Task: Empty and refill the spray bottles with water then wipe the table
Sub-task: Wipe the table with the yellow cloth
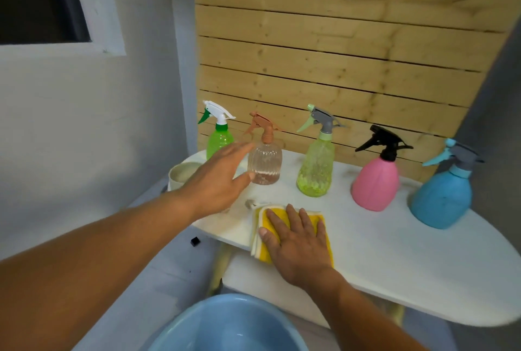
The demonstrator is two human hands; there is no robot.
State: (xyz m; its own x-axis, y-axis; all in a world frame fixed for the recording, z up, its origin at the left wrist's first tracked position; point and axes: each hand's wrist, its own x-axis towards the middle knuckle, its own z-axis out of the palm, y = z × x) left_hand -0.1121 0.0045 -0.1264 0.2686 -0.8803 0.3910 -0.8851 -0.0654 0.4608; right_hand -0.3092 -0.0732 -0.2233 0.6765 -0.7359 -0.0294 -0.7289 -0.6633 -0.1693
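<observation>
Pressing the yellow cloth (293, 233) flat against the near edge of the white table (394, 260) with the right hand (298, 246), fingers spread and straight over the folded layers, pinching nothing. Reaching with the left hand (217, 181) toward the clear ribbed bottle (265, 163) near the back-left corner, fingers extended and relaxed, thumb just beside the bottle's base, not yet wrapping it; contact hard to confirm. Standing in a row along the back edge: green bottle (220, 139), clear ribbed bottle, yellow-green bottle (315, 170), pink bottle (376, 181), blue bottle (442, 198) toward the right end. Sitting at the left end, a cream cup (183, 174); waiting below the near edge, a blue basin (228, 325). Judging wiping as the step in hand: probably lifting each bottle clear by its body before sweeping beneath, keeping the palm flat for even pressure, drawing strokes toward the near edge, keeping the cloth folded, avoiding knocking the light triggers.
</observation>
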